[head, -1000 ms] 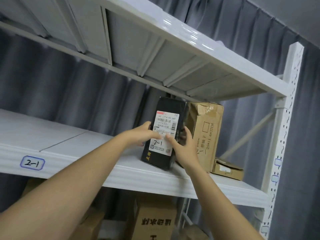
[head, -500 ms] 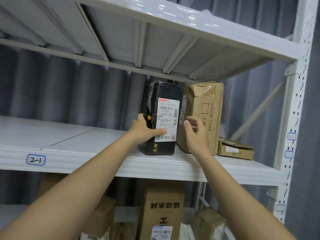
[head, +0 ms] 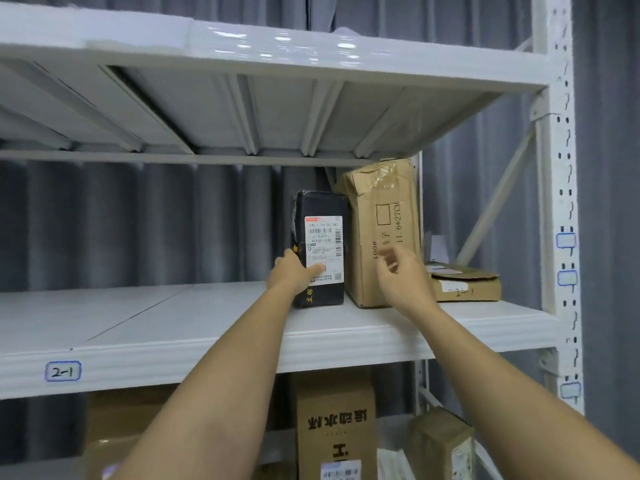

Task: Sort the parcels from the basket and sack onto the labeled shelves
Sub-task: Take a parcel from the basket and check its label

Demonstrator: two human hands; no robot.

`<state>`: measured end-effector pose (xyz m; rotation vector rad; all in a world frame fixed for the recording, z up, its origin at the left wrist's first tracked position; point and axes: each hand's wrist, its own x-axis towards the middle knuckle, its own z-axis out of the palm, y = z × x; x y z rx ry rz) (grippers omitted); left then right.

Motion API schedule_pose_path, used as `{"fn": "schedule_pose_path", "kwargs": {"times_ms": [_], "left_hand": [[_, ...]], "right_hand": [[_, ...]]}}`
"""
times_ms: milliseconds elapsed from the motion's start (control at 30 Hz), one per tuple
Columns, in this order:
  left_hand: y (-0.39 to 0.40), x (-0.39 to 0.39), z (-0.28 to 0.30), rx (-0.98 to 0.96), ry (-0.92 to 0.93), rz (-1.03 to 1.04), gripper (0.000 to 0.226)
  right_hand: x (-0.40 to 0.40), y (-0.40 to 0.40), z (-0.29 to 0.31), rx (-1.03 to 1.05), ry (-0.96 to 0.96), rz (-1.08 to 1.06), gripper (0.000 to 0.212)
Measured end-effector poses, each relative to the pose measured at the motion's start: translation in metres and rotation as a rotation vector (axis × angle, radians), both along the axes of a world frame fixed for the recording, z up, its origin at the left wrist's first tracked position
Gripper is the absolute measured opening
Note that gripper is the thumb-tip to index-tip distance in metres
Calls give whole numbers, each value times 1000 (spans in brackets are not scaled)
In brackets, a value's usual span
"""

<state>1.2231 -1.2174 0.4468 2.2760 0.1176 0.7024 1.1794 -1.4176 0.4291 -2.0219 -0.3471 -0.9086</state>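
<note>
A glossy black-wrapped parcel (head: 320,251) stands upright on the smooth white metal shelf (head: 207,327) labelled 2-1 (head: 63,371), just beside a tall, crumpled brown-paper parcel (head: 381,233). The left hand (head: 294,271) touches its lower left edge — thumb on the white shipping label. The right hand (head: 401,271) hovers free, fingers loosely curled, holding nothing.

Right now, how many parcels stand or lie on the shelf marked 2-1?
3: black parcel upright, tall brown parcel beside it, flat brown parcel lying rightmost. Others may hide behind.

Black parcel (head: 320,249) now upright (seemingly); right hand (head: 403,275) withdrawn.
</note>
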Motion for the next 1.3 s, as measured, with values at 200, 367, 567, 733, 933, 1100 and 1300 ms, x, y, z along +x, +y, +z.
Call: {"fn": "schedule_pose_path", "kwargs": {"times_ms": [200,367,567,733,933,1100,1300], "left_hand": [[-4,13,1,209,95,130,54],[-6,12,1,306,152,141,47],[-8,-14,6,318,73,213,42],[-8,-44,2,385,9,231,19],[23,-100,-16,401,-60,277,26],[68,-161,-35,489,-127,414,26],[140,-244,-59,413,-109,550,26]], "right_hand": [[6,-5,4,-74,-20,-61,24],[4,-7,8,-122,-21,-53,24],[0,-3,-1,-144,-18,44,24],[-8,17,-13,-171,-87,162,23],[-27,67,-25,-198,-121,350,21],[-58,124,-32,-212,-143,495,20],[-118,214,-46,-275,-179,657,20]]}}
